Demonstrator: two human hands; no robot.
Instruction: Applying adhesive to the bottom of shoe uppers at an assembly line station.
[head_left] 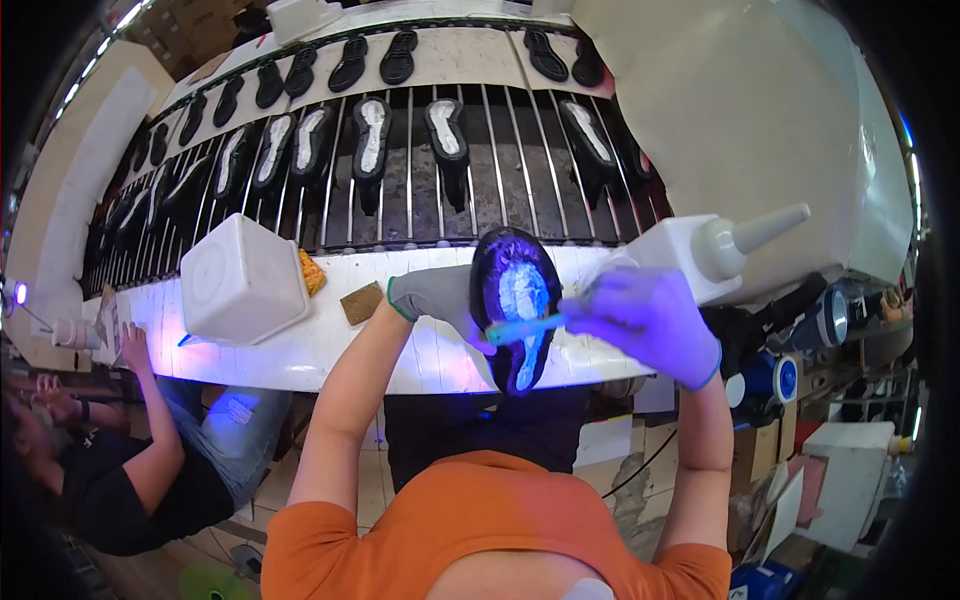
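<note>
My left hand, in a grey glove, grips a black shoe upper from its left side, above the table's near edge. The shoe stands bottom up and tilted, toe end away from me. A whitish wet-looking coat covers the middle of its underside, lit blue-violet. In my gloved right hand is a small brush with a teal handle. Its head lies across the lower half of the shoe's underside. Just beyond my right hand, a white bottle with a long nozzle lies tilted on the table.
Behind the white table runs a rack of metal rods bearing several upturned black shoes. Black soles line a shelf beyond. A white square container, orange sponge and brown pad sit left. A co-worker sits far left.
</note>
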